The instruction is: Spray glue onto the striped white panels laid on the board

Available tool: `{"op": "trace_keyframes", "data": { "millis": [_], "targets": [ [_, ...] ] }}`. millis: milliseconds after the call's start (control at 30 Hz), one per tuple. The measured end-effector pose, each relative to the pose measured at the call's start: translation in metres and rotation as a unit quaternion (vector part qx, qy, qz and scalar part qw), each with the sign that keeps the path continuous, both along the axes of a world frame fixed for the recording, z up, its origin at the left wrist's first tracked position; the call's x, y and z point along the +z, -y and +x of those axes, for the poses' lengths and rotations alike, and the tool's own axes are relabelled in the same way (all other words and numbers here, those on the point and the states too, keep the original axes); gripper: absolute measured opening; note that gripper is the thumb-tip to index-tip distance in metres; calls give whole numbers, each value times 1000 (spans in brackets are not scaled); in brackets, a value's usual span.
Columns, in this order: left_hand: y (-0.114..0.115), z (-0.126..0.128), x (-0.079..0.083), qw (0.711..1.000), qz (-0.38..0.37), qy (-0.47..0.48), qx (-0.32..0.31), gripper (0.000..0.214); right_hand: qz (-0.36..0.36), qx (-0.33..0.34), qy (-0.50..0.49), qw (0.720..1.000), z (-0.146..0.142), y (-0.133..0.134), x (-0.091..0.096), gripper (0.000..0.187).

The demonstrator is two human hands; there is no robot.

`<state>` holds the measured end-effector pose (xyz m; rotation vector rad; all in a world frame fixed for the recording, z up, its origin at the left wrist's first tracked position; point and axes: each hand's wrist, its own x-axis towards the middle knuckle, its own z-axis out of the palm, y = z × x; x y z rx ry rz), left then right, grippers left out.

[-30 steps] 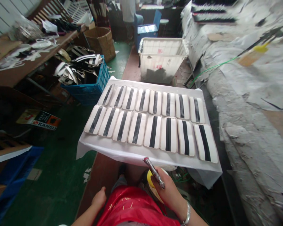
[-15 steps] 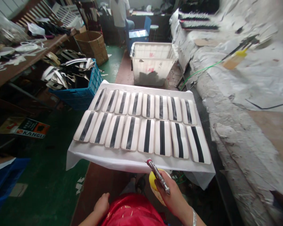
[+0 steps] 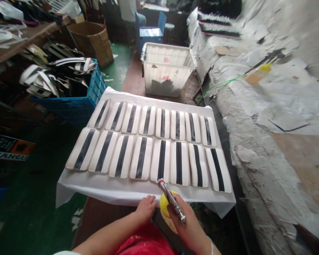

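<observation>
My right hand (image 3: 187,226) is closed round a slim metal tool (image 3: 171,200) and a yellow object (image 3: 164,208), just below the near edge of a white sheet (image 3: 122,191). My left hand (image 3: 145,209) is curled at that same edge, beside the yellow object; whether it grips the sheet or a board under it is hidden. On the sheet lie two rows of several white pieces with black centre stripes (image 3: 142,157).
A white plastic bin (image 3: 167,67) stands beyond the sheet. A blue crate (image 3: 71,95) full of striped pieces sits at the left, with a cardboard box (image 3: 91,39) behind it. A paper-covered workbench (image 3: 276,117) runs along the right. A person stands at the far back.
My left hand has risen from beside my lap to the sheet's near edge. The view has shifted, so the sheet sits lower and more to the left. The right hand keeps its hold.
</observation>
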<state>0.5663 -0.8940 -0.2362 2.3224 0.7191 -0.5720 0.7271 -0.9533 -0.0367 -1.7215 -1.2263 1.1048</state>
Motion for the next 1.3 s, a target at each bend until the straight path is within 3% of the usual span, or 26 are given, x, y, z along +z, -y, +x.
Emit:
{"op": "trace_keyframes", "data": {
  "millis": [200, 467, 700, 1067, 1300],
  "targets": [
    [-40, 46, -19, 998, 48, 39, -18, 54, -13, -40, 12, 999, 23, -12, -1, 29],
    [-55, 78, -29, 994, 87, 67, -20, 47, -7, 1, 5, 1000, 29, -30, 0, 28],
    [-59, 92, -30, 995, 95, 20, -37, 50, -18, -83, 25, 996, 45, -27, -11, 31],
    [-66, 96, -30, 994, 95, 25, -44, 46, 0, -83, 42, 996, 62, -34, -7, 30],
    [-66, 96, -32, 992, 109, 22, -52, 47, -14, -116, 43, 992, 71, -29, -14, 29]
  ]
}}
